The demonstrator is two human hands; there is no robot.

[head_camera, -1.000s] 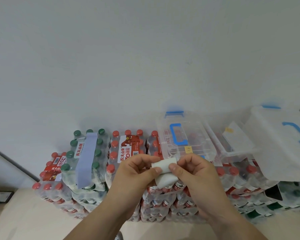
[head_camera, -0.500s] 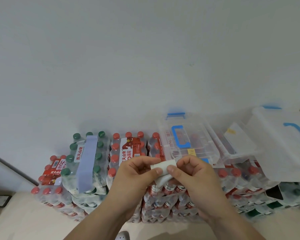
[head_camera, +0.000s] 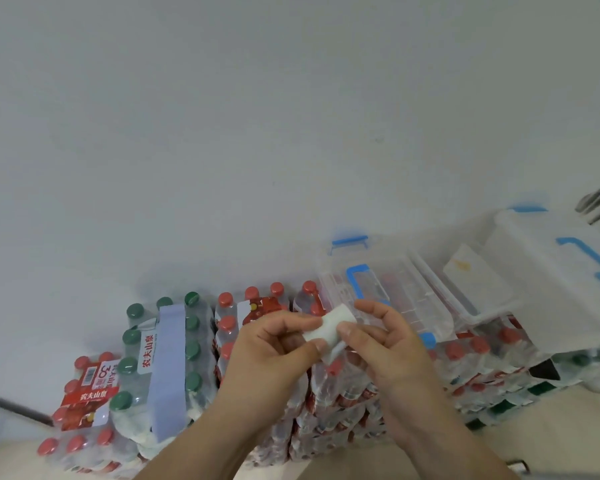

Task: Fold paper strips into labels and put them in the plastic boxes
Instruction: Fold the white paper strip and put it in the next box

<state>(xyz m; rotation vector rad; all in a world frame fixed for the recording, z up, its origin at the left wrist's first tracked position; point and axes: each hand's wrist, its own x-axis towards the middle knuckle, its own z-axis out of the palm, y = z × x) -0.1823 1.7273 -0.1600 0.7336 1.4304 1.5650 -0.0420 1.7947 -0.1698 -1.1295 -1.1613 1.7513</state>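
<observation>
White folded paper strip (head_camera: 329,328): light, limp, creasable. We pinch it with left hand (head_camera: 274,355) and right hand (head_camera: 385,344), best at its edges, before the clear plastic box (head_camera: 388,292).

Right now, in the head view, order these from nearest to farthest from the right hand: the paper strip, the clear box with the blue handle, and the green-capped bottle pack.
From the right hand:
1. paper strip, pinched in its fingers, shared with the left hand.
2. clear box with the blue handle, just beyond the hand.
3. green-capped bottle pack, far on the left side.
</observation>
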